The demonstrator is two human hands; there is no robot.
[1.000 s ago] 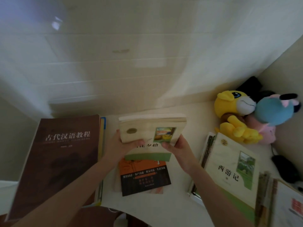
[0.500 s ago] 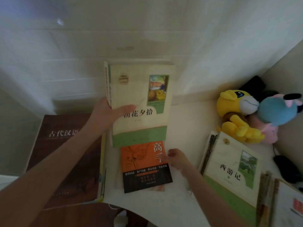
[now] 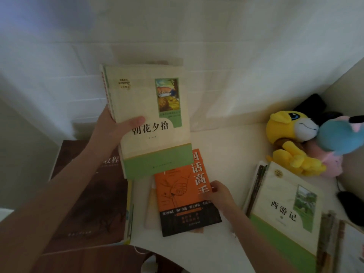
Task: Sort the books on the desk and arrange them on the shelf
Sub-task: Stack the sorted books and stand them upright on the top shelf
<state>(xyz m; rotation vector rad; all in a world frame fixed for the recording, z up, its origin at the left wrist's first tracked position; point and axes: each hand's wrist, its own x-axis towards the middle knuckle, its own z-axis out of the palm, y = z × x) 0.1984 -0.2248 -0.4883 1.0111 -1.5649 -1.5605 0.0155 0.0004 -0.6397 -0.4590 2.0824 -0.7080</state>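
Left hand grips cream-green book at spine, thumb across cover; book upright above desk. Right hand curls fingers onto right edge of orange book, lying flat. Advice: peel edge up first, slide thumb under, then stack.

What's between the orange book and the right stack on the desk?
Only the right hand, pinching the orange book at its edge, and its forearm crossing bare desk beside the right stack. Head view.
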